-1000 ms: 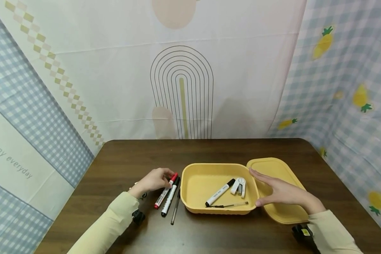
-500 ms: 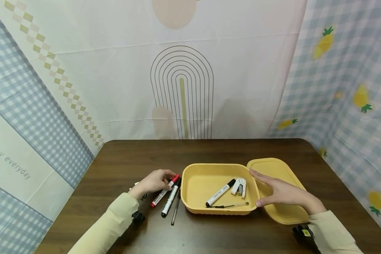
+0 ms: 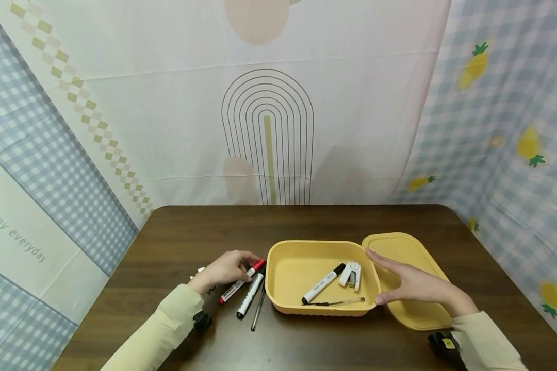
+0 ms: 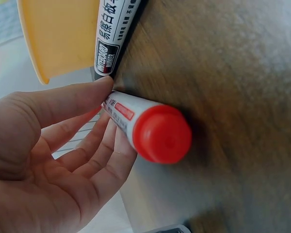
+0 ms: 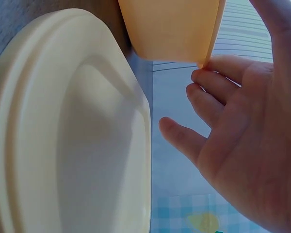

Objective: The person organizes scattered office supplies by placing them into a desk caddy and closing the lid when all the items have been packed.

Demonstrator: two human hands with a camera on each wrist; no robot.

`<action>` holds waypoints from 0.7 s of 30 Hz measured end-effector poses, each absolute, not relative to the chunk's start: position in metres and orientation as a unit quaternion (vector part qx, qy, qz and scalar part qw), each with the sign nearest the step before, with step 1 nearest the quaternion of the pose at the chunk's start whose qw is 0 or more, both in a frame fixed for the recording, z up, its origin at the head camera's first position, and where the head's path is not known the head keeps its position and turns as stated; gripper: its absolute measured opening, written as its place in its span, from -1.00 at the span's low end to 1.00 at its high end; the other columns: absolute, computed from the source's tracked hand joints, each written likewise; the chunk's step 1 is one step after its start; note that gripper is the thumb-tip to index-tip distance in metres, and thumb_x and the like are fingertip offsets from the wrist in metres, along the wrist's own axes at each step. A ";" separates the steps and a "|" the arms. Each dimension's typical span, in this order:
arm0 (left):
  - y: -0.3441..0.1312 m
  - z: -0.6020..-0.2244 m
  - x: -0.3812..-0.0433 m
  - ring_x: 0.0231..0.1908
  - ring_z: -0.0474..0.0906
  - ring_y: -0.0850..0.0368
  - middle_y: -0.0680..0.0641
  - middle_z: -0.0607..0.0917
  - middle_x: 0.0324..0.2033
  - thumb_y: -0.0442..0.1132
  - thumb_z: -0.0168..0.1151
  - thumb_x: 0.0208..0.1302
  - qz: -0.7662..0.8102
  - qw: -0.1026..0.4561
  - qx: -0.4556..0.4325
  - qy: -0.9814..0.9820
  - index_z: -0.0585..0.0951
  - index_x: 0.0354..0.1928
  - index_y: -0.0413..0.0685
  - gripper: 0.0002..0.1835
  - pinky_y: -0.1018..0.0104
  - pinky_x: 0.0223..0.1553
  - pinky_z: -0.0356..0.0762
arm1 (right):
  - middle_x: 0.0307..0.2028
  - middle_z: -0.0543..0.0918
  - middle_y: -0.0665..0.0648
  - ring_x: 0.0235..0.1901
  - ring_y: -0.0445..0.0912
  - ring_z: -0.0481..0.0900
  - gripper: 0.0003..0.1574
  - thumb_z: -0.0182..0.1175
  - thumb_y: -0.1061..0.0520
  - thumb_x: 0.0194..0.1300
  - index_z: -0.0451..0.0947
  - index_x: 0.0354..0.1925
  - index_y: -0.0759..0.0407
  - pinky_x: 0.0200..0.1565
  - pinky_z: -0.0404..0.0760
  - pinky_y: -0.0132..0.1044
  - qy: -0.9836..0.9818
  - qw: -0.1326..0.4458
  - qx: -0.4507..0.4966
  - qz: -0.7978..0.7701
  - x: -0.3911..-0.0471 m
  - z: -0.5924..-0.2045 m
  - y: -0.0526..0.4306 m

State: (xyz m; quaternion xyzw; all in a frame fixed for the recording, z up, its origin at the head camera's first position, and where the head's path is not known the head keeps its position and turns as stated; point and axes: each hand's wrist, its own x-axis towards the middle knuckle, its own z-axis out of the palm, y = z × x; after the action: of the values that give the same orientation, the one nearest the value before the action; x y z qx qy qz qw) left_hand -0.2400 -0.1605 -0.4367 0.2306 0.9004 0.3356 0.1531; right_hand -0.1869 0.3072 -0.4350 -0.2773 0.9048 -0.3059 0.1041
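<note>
My left hand pinches a red-capped whiteboard marker between thumb and fingers, left of the yellow box. Next to it lie a black whiteboard marker and a black pen. Inside the box are another black marker, a pen and a small white stapler. My right hand is spread at the box's right side, fingertips right at the rim in the right wrist view, with the thumb near the front corner.
The yellow lid lies on the brown table to the right of the box, partly under my right hand. A small white object sits mostly hidden behind my left wrist. Patterned cloth hangs behind the table and along both sides.
In my left hand, the red marker has swung its lower end to the left, away from the black marker. My right hand has stayed at the box's rim.
</note>
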 end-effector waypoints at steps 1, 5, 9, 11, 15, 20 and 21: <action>-0.161 -0.437 -0.240 -0.45 0.57 0.22 -0.16 0.67 -0.12 -0.56 0.40 0.06 0.335 0.153 0.231 0.900 0.62 0.15 -0.26 -0.47 0.34 -0.41 0.54 | 0.54 0.03 0.30 0.47 0.28 0.08 0.30 0.48 -0.17 0.16 -0.05 0.61 0.05 0.32 0.30 0.06 0.904 0.105 -0.277 -0.308 -0.187 -0.435 0.307; -0.161 -0.437 -0.240 -0.46 0.57 0.23 -0.16 0.67 -0.11 -0.56 0.38 0.07 0.333 0.153 0.231 0.901 0.62 0.15 -0.26 -0.47 0.34 -0.41 0.54 | 0.55 0.02 0.30 0.47 0.29 0.06 0.30 0.47 -0.16 0.17 -0.07 0.62 0.02 0.33 0.29 0.04 0.903 0.111 -0.275 -0.311 -0.187 -0.436 0.308; -0.160 -0.436 -0.240 -0.45 0.57 0.22 -0.16 0.67 -0.11 -0.57 0.37 0.07 0.331 0.152 0.227 0.903 0.62 0.15 -0.26 -0.48 0.34 -0.41 0.54 | 0.55 0.02 0.30 0.48 0.29 0.05 0.31 0.47 -0.16 0.17 -0.09 0.62 0.01 0.34 0.29 0.00 0.903 0.112 -0.276 -0.311 -0.188 -0.436 0.308; -0.160 -0.436 -0.241 -0.45 0.57 0.21 -0.16 0.67 -0.11 -0.58 0.36 0.08 0.331 0.153 0.226 0.904 0.63 0.15 -0.25 -0.49 0.33 -0.41 0.54 | 0.55 0.01 0.30 0.48 0.29 0.05 0.30 0.47 -0.15 0.18 -0.09 0.62 0.02 0.34 0.28 -0.04 0.901 0.112 -0.277 -0.314 -0.188 -0.436 0.308; -0.160 -0.437 -0.241 -0.46 0.57 0.20 -0.16 0.67 -0.11 -0.59 0.34 0.08 0.332 0.156 0.224 0.903 0.63 0.14 -0.25 -0.49 0.33 -0.41 0.55 | 0.55 0.00 0.30 0.48 0.30 0.03 0.30 0.46 -0.13 0.19 -0.10 0.62 0.03 0.34 0.28 -0.09 0.898 0.117 -0.278 -0.320 -0.186 -0.436 0.308; -0.160 -0.438 -0.240 -0.45 0.56 0.19 -0.15 0.68 -0.12 -0.59 0.32 0.09 0.328 0.154 0.227 0.904 0.64 0.13 -0.24 -0.50 0.33 -0.40 0.55 | 0.56 0.00 0.29 0.48 0.30 0.03 0.29 0.46 -0.12 0.20 -0.10 0.62 0.00 0.34 0.28 -0.13 0.897 0.117 -0.277 -0.323 -0.186 -0.437 0.308; -0.160 -0.438 -0.240 -0.45 0.56 0.20 -0.15 0.68 -0.12 -0.58 0.32 0.09 0.327 0.153 0.227 0.904 0.64 0.13 -0.24 -0.50 0.33 -0.40 0.54 | 0.56 0.00 0.29 0.48 0.30 0.03 0.29 0.46 -0.12 0.20 -0.10 0.62 0.00 0.34 0.28 -0.13 0.897 0.116 -0.278 -0.324 -0.186 -0.437 0.308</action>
State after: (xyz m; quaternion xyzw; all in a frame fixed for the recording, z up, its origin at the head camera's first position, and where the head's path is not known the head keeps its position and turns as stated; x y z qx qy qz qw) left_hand -0.2401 -0.1599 -0.4377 0.2274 0.9045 0.3271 0.1525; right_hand -0.1860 0.3084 -0.4368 -0.2777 0.8971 -0.3236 0.1161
